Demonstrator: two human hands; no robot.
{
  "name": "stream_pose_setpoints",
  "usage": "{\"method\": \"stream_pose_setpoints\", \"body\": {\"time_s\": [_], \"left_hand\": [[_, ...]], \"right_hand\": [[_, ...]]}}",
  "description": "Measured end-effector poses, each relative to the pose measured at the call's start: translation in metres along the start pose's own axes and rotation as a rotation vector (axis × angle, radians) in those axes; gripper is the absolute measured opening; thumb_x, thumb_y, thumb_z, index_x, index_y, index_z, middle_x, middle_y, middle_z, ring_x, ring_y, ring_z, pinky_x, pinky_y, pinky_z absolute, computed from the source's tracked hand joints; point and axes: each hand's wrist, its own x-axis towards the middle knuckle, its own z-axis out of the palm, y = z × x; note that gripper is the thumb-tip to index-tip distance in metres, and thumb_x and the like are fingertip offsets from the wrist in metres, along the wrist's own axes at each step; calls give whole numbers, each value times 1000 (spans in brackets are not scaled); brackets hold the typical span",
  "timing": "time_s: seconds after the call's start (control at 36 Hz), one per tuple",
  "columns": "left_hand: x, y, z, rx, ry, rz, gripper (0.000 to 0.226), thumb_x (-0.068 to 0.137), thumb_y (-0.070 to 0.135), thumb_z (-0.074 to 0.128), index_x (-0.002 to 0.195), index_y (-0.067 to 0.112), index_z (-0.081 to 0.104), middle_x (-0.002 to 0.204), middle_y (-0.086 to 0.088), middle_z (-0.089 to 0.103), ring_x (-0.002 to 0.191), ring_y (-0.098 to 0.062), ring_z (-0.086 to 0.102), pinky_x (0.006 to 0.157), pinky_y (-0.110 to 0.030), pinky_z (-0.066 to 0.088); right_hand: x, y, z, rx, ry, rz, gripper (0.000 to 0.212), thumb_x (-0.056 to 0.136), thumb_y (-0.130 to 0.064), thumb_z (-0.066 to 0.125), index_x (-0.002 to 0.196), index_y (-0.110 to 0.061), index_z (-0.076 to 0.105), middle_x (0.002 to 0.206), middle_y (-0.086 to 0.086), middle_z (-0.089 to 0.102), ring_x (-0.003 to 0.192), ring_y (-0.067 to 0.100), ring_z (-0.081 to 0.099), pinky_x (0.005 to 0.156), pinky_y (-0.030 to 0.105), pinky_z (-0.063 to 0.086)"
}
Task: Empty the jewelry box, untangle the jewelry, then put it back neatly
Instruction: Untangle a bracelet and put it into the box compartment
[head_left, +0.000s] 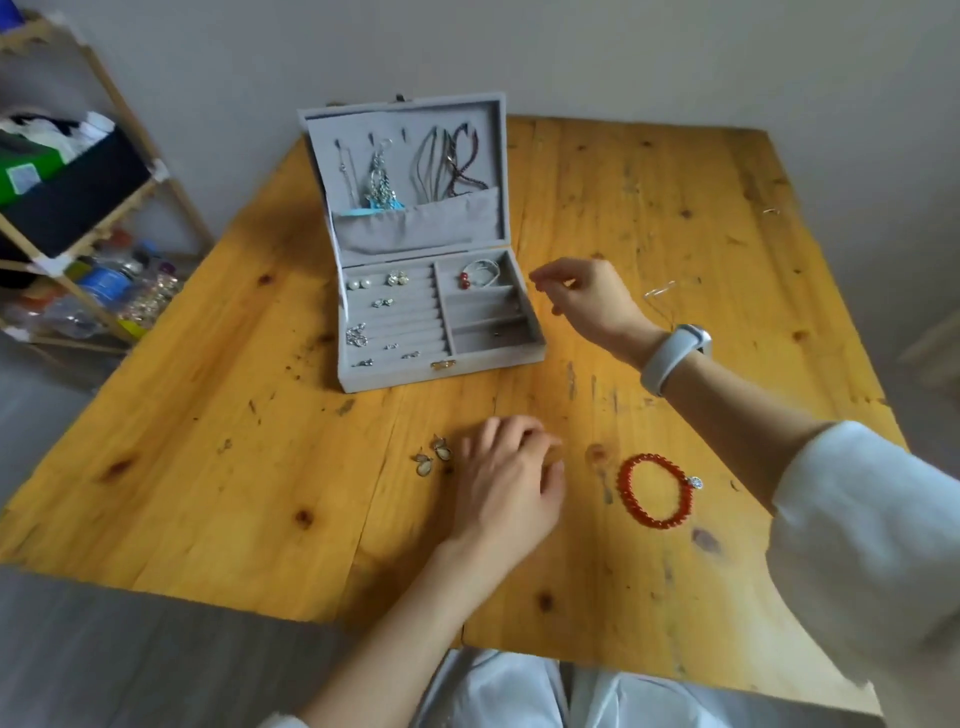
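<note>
The grey velvet jewelry box (395, 371) stands open in the middle of the wooden table (208, 467). Necklaces (447, 161) hang inside its lid. Earrings (397, 279) sit in the ring rolls, and a bangle with red beads (480, 273) lies in the back right compartment. My right hand (587, 301) hovers just right of the box, its fingers loosely curled and holding nothing I can see. My left hand (509, 478) rests palm down on the table, with a pair of drop earrings (434, 456) just left of it. A red bead bracelet (652, 491) lies to its right.
A thin silvery chain (660, 291) lies on the table beyond my right wrist. A small ring-like piece (770, 211) sits near the far right edge. A wooden shelf (104, 171) with bottles and bins stands to the left of the table.
</note>
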Motion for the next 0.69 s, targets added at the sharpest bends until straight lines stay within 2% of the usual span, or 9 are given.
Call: {"method": "stream_pose_setpoints", "body": {"time_s": [0.08, 0.19, 0.25, 0.33, 0.44, 0.5, 0.56, 0.64, 0.69], "left_hand": [[5, 26, 10, -49, -33, -8, 32, 87, 37, 50, 108, 17, 63, 115, 2, 56, 109, -20, 44, 90, -39, 33], [9, 55, 34, 7, -84, -27, 40, 83, 46, 56, 112, 19, 60, 125, -1, 48, 118, -22, 37, 94, -43, 27], [11, 62, 42, 15, -79, -39, 35, 83, 41, 60, 112, 21, 60, 126, 0, 46, 117, -21, 35, 91, -40, 25], [13, 66, 47, -36, -51, -65, 17, 82, 33, 64, 96, 22, 64, 116, 3, 48, 110, -19, 37, 85, -36, 23], [16, 65, 46, -42, -103, -32, 12, 85, 31, 62, 91, 21, 64, 108, 6, 51, 106, -16, 40, 84, -32, 21], [18, 63, 38, -202, -155, -55, 10, 88, 28, 58, 93, 20, 61, 102, 7, 56, 102, -14, 49, 86, -30, 30], [20, 62, 26, -435, -154, -113, 3, 89, 22, 57, 92, 20, 58, 89, 9, 60, 90, -13, 57, 79, -26, 45], [23, 59, 8, -602, -21, -149, 10, 87, 15, 60, 82, 24, 58, 78, 9, 61, 75, -10, 60, 67, -21, 49], [25, 55, -3, -704, 60, -185, 15, 86, 12, 61, 78, 25, 60, 71, 5, 62, 62, -5, 58, 58, -15, 47]], "right_hand": [[-42, 20, -26, 5, -16, 36, 24, 87, -7, 47, 95, -17, 67, 86, -2, 66, 59, 6, 55, 54, 12, 42], [-96, 46, -56, 43, 24, 123, 23, 87, -6, 47, 88, -21, 65, 78, -5, 65, 61, 9, 55, 59, 16, 43], [-119, 58, -69, 80, 67, 159, 23, 87, -4, 47, 87, -20, 64, 78, -3, 65, 60, 9, 54, 62, 20, 45], [-147, 72, -85, 106, 131, 208, 22, 89, -5, 48, 89, -18, 65, 79, -3, 65, 60, 6, 54, 58, 14, 44], [-171, 83, -94, 76, 131, 250, 20, 91, -8, 47, 93, -16, 65, 82, -1, 67, 70, 20, 57, 68, 32, 49], [-176, 81, -91, 74, 102, 242, 19, 92, -11, 48, 94, -19, 65, 83, -4, 67, 78, 21, 60, 71, 31, 48], [-178, 74, -85, 93, 27, 214, 17, 93, -18, 49, 99, -21, 64, 89, -6, 68, 84, 18, 61, 75, 26, 47], [-174, 59, -68, 150, -119, 168, 24, 91, -24, 53, 113, -20, 60, 103, -3, 66, 94, 16, 60, 83, 25, 47], [-168, 47, -53, 164, -160, 121, 24, 90, -23, 56, 113, -17, 60, 102, -2, 66, 92, 15, 60, 82, 23, 47]]}}
